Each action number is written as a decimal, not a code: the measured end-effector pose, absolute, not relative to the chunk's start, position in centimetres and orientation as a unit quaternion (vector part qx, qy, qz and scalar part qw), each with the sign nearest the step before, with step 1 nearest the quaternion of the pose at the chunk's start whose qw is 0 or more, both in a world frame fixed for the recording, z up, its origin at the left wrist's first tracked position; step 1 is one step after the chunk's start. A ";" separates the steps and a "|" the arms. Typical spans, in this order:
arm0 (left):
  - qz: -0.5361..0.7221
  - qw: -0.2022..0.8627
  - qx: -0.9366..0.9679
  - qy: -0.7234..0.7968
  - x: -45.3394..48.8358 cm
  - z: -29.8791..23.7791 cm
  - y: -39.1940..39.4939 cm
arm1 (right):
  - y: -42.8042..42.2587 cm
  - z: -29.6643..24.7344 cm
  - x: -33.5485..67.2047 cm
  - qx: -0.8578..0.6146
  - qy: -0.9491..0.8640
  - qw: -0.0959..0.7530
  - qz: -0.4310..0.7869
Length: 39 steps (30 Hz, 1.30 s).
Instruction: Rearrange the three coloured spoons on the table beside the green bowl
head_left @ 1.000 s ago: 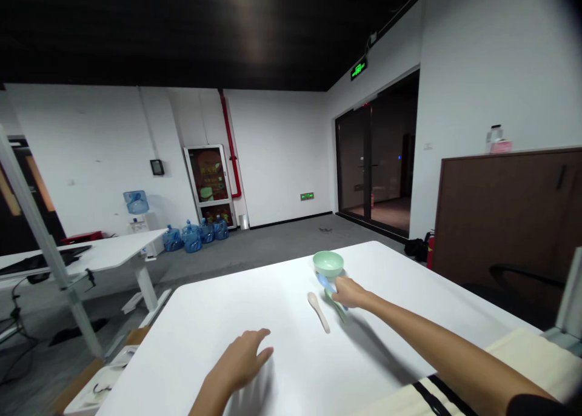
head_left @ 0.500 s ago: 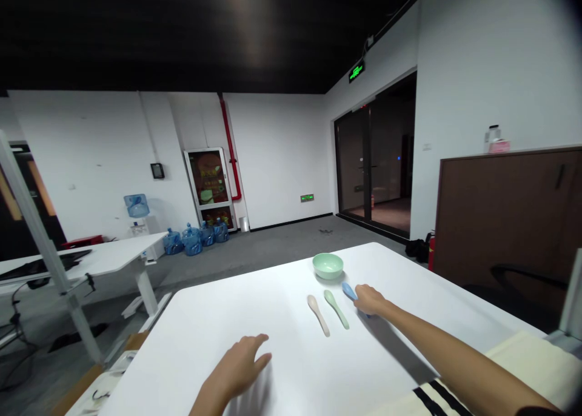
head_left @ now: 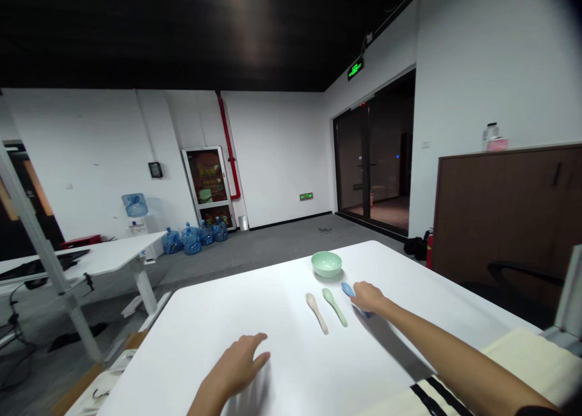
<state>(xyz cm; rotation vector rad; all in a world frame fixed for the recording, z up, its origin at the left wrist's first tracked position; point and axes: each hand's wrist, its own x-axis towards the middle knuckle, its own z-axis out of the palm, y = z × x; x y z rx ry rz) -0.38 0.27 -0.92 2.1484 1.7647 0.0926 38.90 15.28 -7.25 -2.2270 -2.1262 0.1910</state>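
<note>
On the white table (head_left: 204, 319) my right hand (head_left: 368, 297) is closed over the middle of a blue spoon (head_left: 348, 288); the spoon's bowl and the end of its handle show on either side of the fingers. To the left of it lie a green spoon (head_left: 335, 307) and a beige spoon (head_left: 317, 313), side by side. Behind the spoons stands a light green bowl (head_left: 326, 265). My left hand (head_left: 240, 364) hovers over the near left part of the table, thumb and fingers apart, holding nothing.
A cream cloth with black stripes (head_left: 513, 355) lies at the table's near right, under my right forearm. Beyond are a brown cabinet (head_left: 500, 216) and a chair (head_left: 513, 276) on the right. Another white table (head_left: 122, 246) and several water jugs (head_left: 191, 239) are on the left.
Almost nothing differs. The view has shifted very slightly; my right hand stays at the blue spoon and my left hand keeps its pose.
</note>
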 end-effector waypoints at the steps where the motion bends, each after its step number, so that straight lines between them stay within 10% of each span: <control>1: 0.033 0.180 0.760 0.624 -0.4 -1.0 0.3 | 15.1 -6.8 38.7 -0.720 -0.691 0.032 0.052; 13: 0.044 0.178 0.766 0.616 -0.5 -1.5 0.4 | 10.0 -2.1 34.8 -0.599 -0.778 0.172 0.082; 39: 0.033 0.169 0.765 0.620 0.0 -0.9 -0.1 | 8.9 -4.9 35.7 -0.583 -0.791 0.170 0.077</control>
